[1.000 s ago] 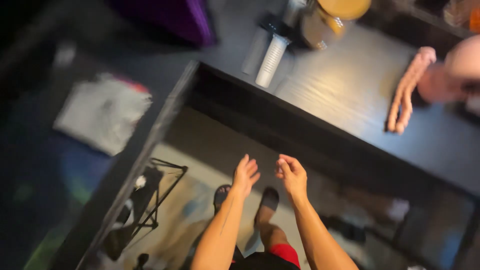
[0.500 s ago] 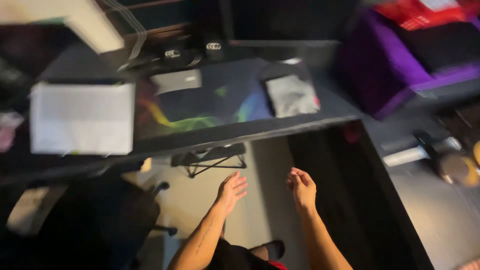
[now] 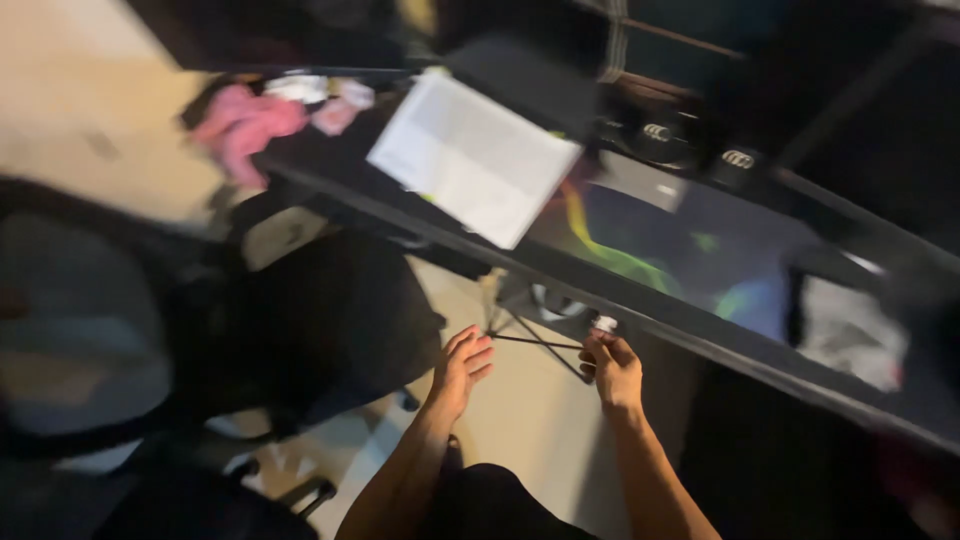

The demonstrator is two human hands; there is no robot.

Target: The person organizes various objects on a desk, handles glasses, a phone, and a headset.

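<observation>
My left hand [image 3: 462, 365] is held out flat with the fingers apart and holds nothing; it hovers over the pale floor beside a black office chair [image 3: 300, 330]. Just below the front edge of the dark desk [image 3: 700, 335], my right hand [image 3: 612, 368] has its fingers curled around a small white object [image 3: 605, 324] that sticks out above the knuckles. The picture is blurred, so I cannot tell what the object is. Both forearms reach up from the bottom of the view.
On the desk lie a white flat rectangular thing [image 3: 470, 160], a colourful mat [image 3: 640, 255], a pink cloth [image 3: 245, 120] at the left end and a pale sheet [image 3: 850, 330] at the right. A black wire stand [image 3: 540, 345] sits under the desk.
The view has swung left along the desk. My right hand, open before, is now curled on a small white object at the desk edge. The left hand stays open.
</observation>
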